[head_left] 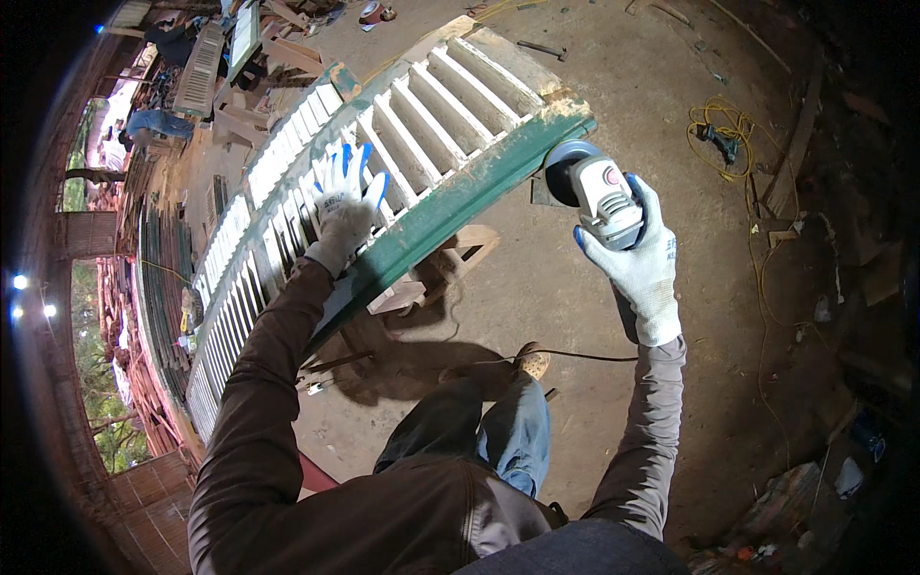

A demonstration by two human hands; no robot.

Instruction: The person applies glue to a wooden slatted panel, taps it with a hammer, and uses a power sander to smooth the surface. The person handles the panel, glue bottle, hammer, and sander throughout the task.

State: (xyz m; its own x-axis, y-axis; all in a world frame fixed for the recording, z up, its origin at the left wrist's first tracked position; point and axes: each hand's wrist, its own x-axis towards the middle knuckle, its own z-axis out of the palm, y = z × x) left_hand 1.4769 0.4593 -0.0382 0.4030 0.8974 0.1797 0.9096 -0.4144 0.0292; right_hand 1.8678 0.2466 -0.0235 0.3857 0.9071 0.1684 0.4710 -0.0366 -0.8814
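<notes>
A long louvered shutter panel [422, 225] with white slats and a worn green frame slants across the view at bench height. My left hand [343, 206], in a white glove with blue fingertips, lies on the slats with its fingers spread. My right hand [640, 264], gloved the same way, is wrapped round a grey angle grinder [606, 203]. The grinder's round disc [567, 171] is at the green edge near the panel's far right corner; whether it touches the wood I cannot tell.
Under the panel stands a wooden trestle [450, 268]. A hammer [542, 48] lies on the floor beyond it. To the right, a green power tool [719, 144] rests among yellow cords. A person [158, 125] bends at the far left, near stacked boards [165, 278].
</notes>
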